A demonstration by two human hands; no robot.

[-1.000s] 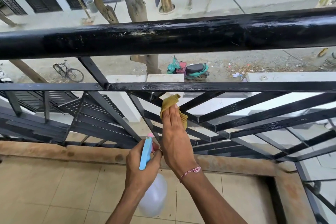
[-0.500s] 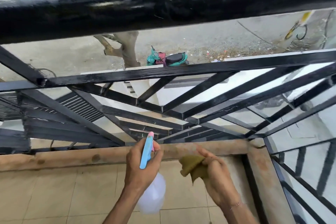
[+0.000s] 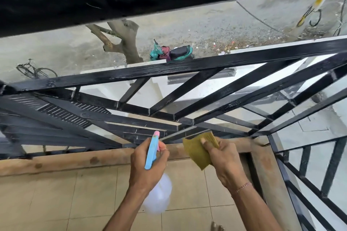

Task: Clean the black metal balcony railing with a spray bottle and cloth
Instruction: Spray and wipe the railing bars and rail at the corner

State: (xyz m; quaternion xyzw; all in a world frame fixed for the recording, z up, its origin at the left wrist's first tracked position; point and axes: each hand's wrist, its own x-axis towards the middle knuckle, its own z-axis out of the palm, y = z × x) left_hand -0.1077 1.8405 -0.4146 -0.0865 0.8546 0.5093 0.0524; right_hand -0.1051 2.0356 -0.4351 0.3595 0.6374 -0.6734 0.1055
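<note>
Spray bottle (image 3: 152, 167) locked in my left grip (image 3: 148, 165), nozzle aimed at the lower railing (image 3: 187, 118) bars; right grip (image 3: 223, 159) pinches the cloth (image 3: 197, 152), ready for wiping.

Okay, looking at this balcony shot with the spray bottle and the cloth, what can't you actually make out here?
Head view:
- Spray bottle: its body is motion-blurred, so the liquid level cannot be read.
- Left hand: it covers the bottle's neck, and the trigger is hard to tell.
- Cloth: the right hand hides part of it.
- Railing: the top rail is blurred, so remaining dirt is unclear; its ends are cut off by the frame edges.
</note>
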